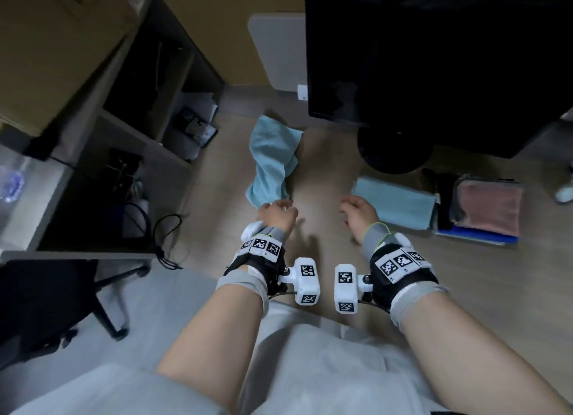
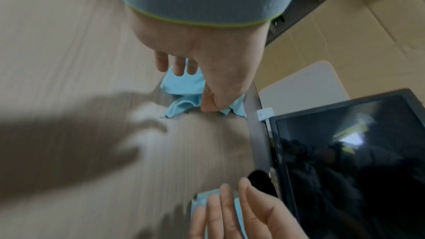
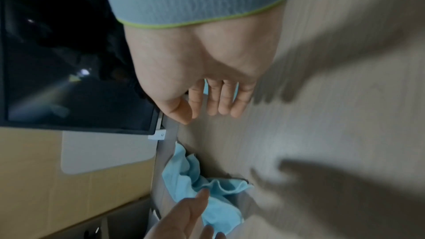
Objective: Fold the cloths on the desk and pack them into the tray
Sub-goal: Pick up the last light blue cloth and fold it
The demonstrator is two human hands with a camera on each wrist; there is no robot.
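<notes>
While the crumpled light-blue cloth (image 1: 273,160) is lying unfolded on the pale wood-grain tabletop (image 1: 325,172), toward its far edge and left of the black monitor (image 1: 434,61), we are judging the step in hand to be taking up this cloth for folding. The left hand (image 1: 277,213) is sitting at the cloth's near end; in the left wrist view its thumb (image 2: 210,104) is lying against a ruffled edge, though we cannot tell whether it is actually pinching the fabric. The right hand (image 1: 359,211) is hovering with fingers loosely spread and holding nothing, just beside the folded light-blue cloth (image 1: 400,205), which is lying flat on the tabletop. Farther right, a folded pink cloth (image 1: 490,203) is resting on a stack over what appears to be the blue tray (image 1: 483,238).

To do this step well, we are advising that each hand take one corner of the crumpled cloth, pull it out flat on the bare tabletop between the hands, and match the edges before creasing.

On coverage, the head view alone is showing the tray, the pink cloth and the overall layout. The left wrist view is showing the thumb's contact with the fabric, which the head view is hiding behind the knuckles. The right wrist view is confirming the right palm is bare.
</notes>
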